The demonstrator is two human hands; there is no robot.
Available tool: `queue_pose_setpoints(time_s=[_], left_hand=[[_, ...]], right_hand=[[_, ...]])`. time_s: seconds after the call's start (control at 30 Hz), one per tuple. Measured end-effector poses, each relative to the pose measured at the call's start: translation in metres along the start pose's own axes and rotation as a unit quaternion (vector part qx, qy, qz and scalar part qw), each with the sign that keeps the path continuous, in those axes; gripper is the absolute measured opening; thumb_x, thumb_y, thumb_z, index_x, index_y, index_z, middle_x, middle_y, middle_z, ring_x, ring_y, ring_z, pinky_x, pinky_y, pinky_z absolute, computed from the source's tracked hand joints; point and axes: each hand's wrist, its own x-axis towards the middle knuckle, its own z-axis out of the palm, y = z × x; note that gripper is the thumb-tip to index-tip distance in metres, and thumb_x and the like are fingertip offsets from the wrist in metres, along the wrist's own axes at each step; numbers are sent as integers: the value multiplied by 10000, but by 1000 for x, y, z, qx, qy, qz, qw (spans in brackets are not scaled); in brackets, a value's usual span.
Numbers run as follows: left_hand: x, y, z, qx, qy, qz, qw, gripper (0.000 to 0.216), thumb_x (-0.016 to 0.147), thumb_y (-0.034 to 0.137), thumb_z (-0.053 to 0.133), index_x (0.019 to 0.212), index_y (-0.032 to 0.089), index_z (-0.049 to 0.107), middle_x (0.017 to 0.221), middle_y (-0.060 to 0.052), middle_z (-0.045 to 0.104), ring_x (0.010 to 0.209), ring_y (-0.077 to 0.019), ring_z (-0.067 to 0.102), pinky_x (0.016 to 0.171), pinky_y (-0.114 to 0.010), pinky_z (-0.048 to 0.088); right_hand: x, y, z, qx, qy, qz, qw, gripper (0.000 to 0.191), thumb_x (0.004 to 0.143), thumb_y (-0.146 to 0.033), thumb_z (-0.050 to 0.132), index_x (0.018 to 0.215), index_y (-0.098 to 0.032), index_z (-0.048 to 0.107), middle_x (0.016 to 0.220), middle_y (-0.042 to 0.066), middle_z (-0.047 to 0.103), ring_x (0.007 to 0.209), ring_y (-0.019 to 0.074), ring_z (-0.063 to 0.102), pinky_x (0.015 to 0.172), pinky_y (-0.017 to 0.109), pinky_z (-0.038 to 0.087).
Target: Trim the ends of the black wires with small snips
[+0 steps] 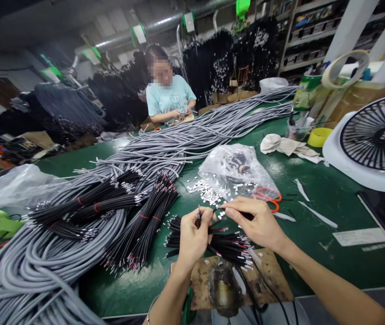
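My left hand (195,232) is closed in a pinch on a thin black cable (216,209), with a dark tip poking up between thumb and fingers. Close on its right, my right hand (258,223) pinches the same short stretch of cable between thumb and fingertips. Something black also shows under the right palm, mostly hidden. Below the hands lies a loose bunch of short black cables (233,248) with red and white wire ends. Small white pieces (207,192) are scattered just beyond the fingers, beside a clear plastic bag (238,167).
Bundled black cables (141,221) and thick grey cables (87,257) cover the left. A stained wooden board (273,275) with a metal fixture (224,289) is at the front edge. Orange-handled scissors (275,198) and a fan (375,135) are right. A co-worker (170,97) sits opposite.
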Motion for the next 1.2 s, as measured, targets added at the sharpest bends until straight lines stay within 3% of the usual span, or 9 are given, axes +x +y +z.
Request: queue_pose_setpoints(time_s=[0.2,0.3,0.5,0.67,0.73,0.8,0.93,1.03,1.2], left_hand=[[0,2,1,-51,-90,-47,994,437,795,495,476,532,148,440,469,70,261,366,-38,253,292,-138,230],[-1,2,3,-61,-116,-69,989,423,777,490,506,548,135,490,464,73,276,346,-30,262,286,-141,240],[-1,6,5,-59,-68,-61,994,321,681,401,655,591,113,546,460,45,470,326,-32,382,315,-151,297],[4,2,6,-72,-7,-58,996,331,672,394,670,563,126,508,427,62,441,307,-27,365,309,-147,279],[6,-2,6,-83,-20,-72,994,386,707,452,617,539,128,491,421,59,417,297,-25,344,290,-149,250],[6,-6,8,-86,-76,-104,988,444,724,514,564,523,127,483,435,46,423,298,-26,332,275,-154,230],[4,-8,11,-44,-165,-120,978,438,724,506,564,522,133,454,433,61,378,309,-20,297,292,-158,220],[3,-5,13,-15,-155,-99,983,341,733,413,580,568,140,462,432,78,364,306,-22,312,310,-154,236],[4,-6,14,6,-151,-109,982,156,731,264,553,648,145,496,427,76,432,302,-47,388,337,-157,315]], right_hand=[[0,0,-4,28,21,-1,999,178,797,-279,577,935,-200,656,828,40,629,741,151,567,642,275,439],[0,3,-2,38,20,-1,999,123,788,-293,585,804,-180,633,759,28,576,682,139,529,591,260,409],[-1,7,5,52,27,54,997,193,811,-311,537,684,-165,532,631,-5,494,569,113,445,523,244,359],[-1,2,3,88,30,28,995,226,815,-336,512,658,-173,508,641,7,484,598,129,460,546,258,378],[-1,4,0,98,54,33,993,188,805,-330,531,702,-173,540,653,6,495,602,124,462,542,248,382],[-1,7,-1,93,64,60,992,158,784,-323,566,795,-167,589,664,-1,501,573,108,439,512,234,366],[1,8,0,74,-16,64,995,177,765,-318,583,809,-158,646,649,-7,503,530,87,392,470,221,315],[2,6,1,81,-30,73,994,162,764,-285,570,727,-140,631,641,2,532,555,97,435,487,223,331],[2,8,0,100,-50,96,989,190,764,-315,572,794,-137,632,603,-15,525,499,82,394,455,219,300]])
